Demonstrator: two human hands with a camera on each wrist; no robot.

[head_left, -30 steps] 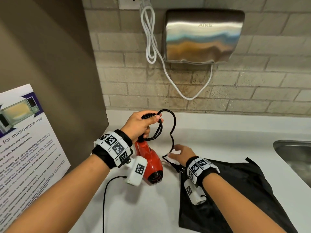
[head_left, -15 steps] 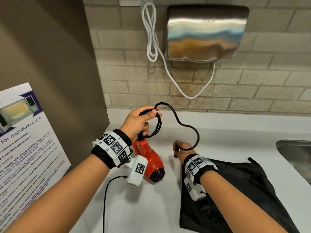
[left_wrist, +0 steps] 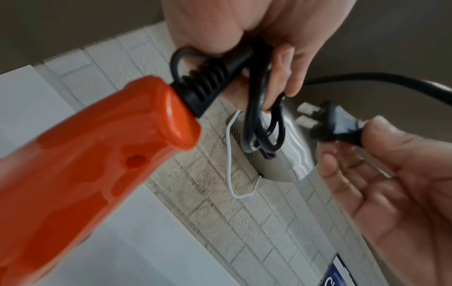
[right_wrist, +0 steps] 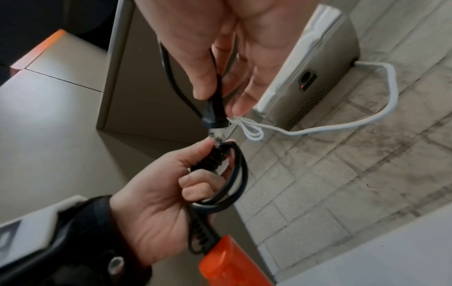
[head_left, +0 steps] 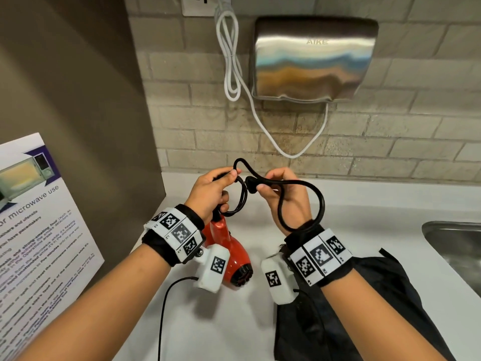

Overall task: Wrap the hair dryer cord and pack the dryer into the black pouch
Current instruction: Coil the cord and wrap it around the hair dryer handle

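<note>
Left hand (head_left: 208, 195): closed around the black ribbed strain relief (left_wrist: 208, 81) at the base of the hair dryer handle, with gathered loops of the black cord (head_left: 238, 201) pinned under the thumb and fingers. Loops hanging below the fist, seen also from the right wrist (right_wrist: 236, 185).

Hair dryer (head_left: 229, 246): red-orange body, suspended from the left hand, handle up, barrel end pointing down toward the white counter (head_left: 260, 321). Contact between barrel and counter: cannot tell.

Right hand (head_left: 283, 196): pinching the plug (left_wrist: 335, 123) between thumb and fingertips, remaining fingers loosely curled. Plug with 2 flat metal prongs directed toward the left hand, just beside the left thumb, not touching in the left wrist view.

Free cord section: rising from the left fist in a small arch, then sweeping in 1 wide loop around the outside of the right wrist and back up to the plug.

Black pouch (head_left: 377, 295): lying flat on the counter beneath the right forearm, near the dryer, apart from it.

Surroundings: steel hand dryer (head_left: 315, 58) mounted on the tiled wall, white cable (head_left: 231, 61) running up to a wall socket (head_left: 197, 3); sink edge (head_left: 453, 238) at right; microwave instruction sheet (head_left: 33, 230) at left.
</note>
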